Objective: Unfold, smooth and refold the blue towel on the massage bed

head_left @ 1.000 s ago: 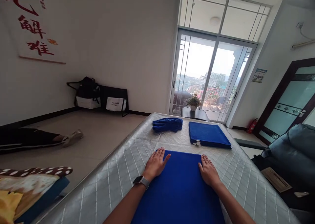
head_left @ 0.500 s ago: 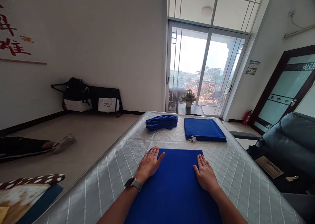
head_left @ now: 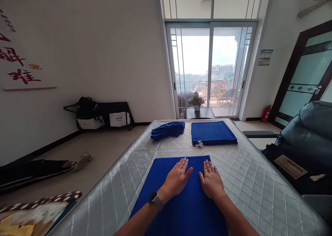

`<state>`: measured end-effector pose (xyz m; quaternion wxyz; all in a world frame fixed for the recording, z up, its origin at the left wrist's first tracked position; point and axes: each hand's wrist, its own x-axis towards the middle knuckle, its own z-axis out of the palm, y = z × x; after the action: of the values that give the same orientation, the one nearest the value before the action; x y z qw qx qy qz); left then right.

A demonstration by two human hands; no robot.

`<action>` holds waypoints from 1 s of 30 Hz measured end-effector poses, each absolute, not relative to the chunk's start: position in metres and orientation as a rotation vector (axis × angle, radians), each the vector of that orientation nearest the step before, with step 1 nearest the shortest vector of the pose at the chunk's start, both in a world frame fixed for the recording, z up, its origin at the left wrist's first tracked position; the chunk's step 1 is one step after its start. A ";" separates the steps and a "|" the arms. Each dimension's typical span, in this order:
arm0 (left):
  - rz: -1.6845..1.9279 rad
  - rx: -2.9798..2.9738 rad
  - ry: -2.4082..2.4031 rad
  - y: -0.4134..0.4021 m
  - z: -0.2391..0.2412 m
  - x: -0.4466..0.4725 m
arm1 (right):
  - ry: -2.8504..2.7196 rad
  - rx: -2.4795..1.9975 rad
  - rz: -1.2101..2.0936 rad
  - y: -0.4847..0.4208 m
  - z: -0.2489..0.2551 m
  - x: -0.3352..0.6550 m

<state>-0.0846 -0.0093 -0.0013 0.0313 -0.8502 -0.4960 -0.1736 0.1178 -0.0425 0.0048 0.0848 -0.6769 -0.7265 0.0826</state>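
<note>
A flat blue cloth (head_left: 155, 184) lies lengthwise in front of me, its near end running out of view. My left hand (head_left: 177, 177) rests palm down near the middle of its far part, fingers stretched out, with a watch on the wrist. Close to the cloth's right edge, my right hand (head_left: 212, 180) also lies flat with extended fingers. Neither hand grips anything. Beyond them sits a neat stack of folded blue cloths (head_left: 214, 132) with white tags at its front corner. To its left is a crumpled blue cloth (head_left: 168, 130).
Everything lies on a table with a silver quilted cover (head_left: 124, 173). A dark armchair (head_left: 316, 135) stands on the right. Behind the table's far end is a small dark table with a potted plant (head_left: 196, 101). Another person's leg (head_left: 44, 172) stretches across the floor at left.
My left hand has slid right, from the cloth's left edge toward its middle. My right hand stays flat near the right edge. The camera view has shifted and tilted slightly.
</note>
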 end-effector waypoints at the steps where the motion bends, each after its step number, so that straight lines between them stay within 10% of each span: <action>1: -0.534 -2.681 -1.460 -0.016 -0.001 -0.062 | -2.188 -2.016 0.228 -0.043 0.004 0.119; 30: -0.522 -2.344 -1.965 -0.030 -0.031 -0.210 | -2.180 -2.053 0.197 -0.040 0.003 0.116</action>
<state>-0.2103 -0.0303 -0.0315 0.0192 -0.7552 -0.6332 -0.1683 0.1163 -0.0399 0.0027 0.0700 -0.6824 -0.7247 0.0653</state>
